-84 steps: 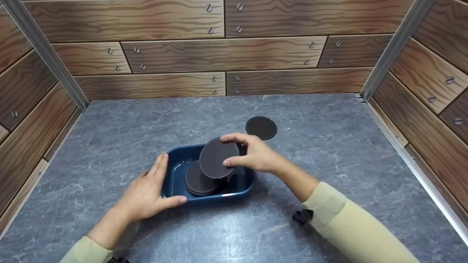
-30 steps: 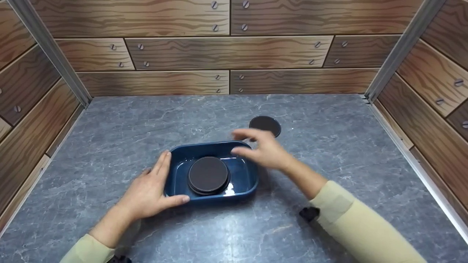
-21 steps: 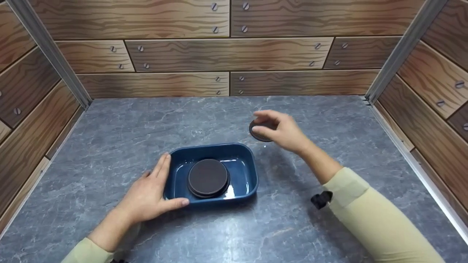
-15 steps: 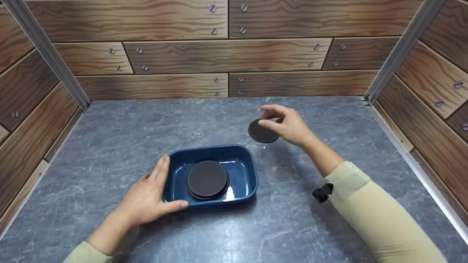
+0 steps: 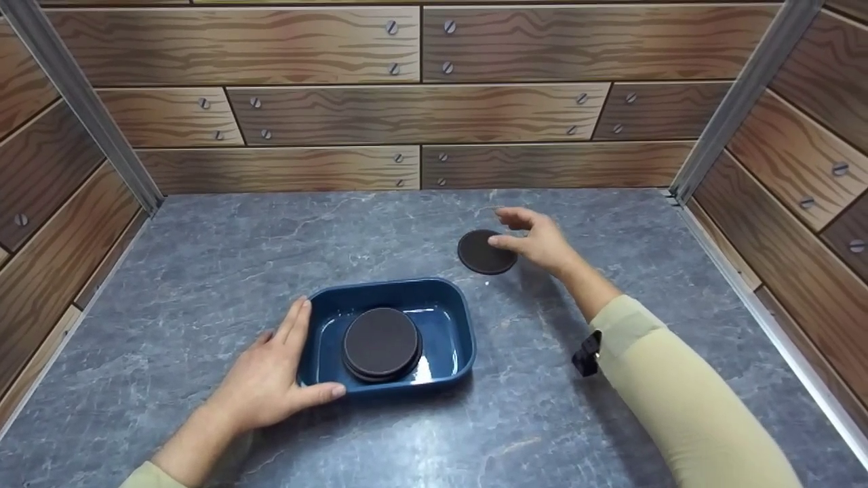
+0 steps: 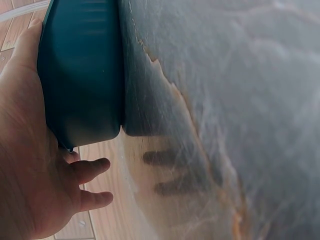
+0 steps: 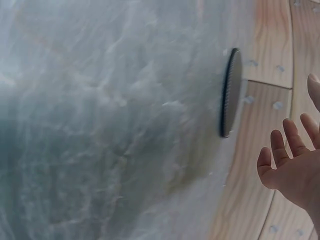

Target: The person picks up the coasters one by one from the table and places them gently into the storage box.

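A blue rectangular dish (image 5: pixel 460 303) stands on the table, and a small stack of dark round coasters (image 5: pixel 382 342) lies inside it. My left hand (image 5: pixel 268 373) rests against the dish's left end, its fingers straight along the side and its thumb on the front rim. From the left wrist, the thumb lies along the dish's wall (image 6: pixel 85 70) while the fingers extend past its corner. Another dark coaster (image 5: pixel 483 256) lies flat on the table behind the dish. Over that coaster's right edge hovers my right hand (image 5: pixel 540 242), fingers spread, holding nothing. In the right wrist view a gap shows between hand and coaster.
Grey marbled table (image 5: pixel 237 244) surrounds the dish. Wood-plank panels (image 5: pixel 325 112) rise at the back and both sides, with metal posts (image 5: pixel 729 102) at the corners.
My right hand has set a coaster onto the stack in the dish, let go, and moved back and right to the loose coaster. My left hand has stayed at the dish.
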A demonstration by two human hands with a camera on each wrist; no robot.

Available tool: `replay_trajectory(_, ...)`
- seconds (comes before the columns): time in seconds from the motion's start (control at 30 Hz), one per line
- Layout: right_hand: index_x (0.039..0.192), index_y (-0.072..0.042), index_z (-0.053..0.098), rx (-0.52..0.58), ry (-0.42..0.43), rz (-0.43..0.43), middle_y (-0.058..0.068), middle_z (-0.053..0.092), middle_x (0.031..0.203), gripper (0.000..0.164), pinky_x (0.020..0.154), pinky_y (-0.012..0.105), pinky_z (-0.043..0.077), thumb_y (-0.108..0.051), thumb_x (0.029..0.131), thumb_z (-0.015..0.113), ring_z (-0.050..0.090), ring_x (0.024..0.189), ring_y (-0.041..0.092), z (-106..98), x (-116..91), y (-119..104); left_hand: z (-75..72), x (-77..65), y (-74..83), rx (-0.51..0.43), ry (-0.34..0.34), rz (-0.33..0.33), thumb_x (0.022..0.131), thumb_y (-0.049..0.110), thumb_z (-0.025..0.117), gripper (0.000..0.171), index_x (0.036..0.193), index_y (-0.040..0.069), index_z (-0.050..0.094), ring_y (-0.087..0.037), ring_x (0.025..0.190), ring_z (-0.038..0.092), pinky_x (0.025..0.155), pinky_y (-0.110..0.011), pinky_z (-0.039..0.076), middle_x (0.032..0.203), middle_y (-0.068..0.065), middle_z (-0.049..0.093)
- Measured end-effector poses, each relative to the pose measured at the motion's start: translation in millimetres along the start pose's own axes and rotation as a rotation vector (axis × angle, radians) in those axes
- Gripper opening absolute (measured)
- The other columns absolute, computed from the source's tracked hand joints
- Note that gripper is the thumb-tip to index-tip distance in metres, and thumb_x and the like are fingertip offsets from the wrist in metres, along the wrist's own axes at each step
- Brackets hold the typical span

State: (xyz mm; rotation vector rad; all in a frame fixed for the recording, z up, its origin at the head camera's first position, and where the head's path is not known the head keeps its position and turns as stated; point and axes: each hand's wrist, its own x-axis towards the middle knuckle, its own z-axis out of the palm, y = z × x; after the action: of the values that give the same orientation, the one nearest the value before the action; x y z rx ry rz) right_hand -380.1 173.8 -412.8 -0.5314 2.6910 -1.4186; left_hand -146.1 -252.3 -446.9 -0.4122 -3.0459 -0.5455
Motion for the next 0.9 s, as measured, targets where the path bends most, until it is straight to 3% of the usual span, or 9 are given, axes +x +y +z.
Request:
replay_trajectory(0.5,0.159,0.000,0.044,0.083,-0.099,0.097,0.029,0.043,0.160,0.078,0.120,0.057,0.035,-0.019,0.095,0.082,0.042,0.146,0.049,7.8,2.9,31.3,0.8,-1.0,1.0,0.001,-0.001,0.001,0.084,0.086,0.063,0.132,0.169,-0.001,0.010,-0.049,0.139,0.052,0.115,-0.070,0.035,0.175,-0.022,0.013)
replay_trajectory(0.9,0.169,-0.008,0.026,0.108,-0.177,0.222,0.024,0.026,0.171,0.095,0.127,0.053,0.023,-0.024,0.095,0.083,0.024,0.158,0.041,7.5,4.4,35.1,0.1,-0.5,0.1,0.008,-0.004,0.004,0.084,0.087,0.061,0.133,0.169,-0.001,0.008,-0.048,0.138,0.053,0.117,-0.068,0.034,0.176,-0.021,0.009)
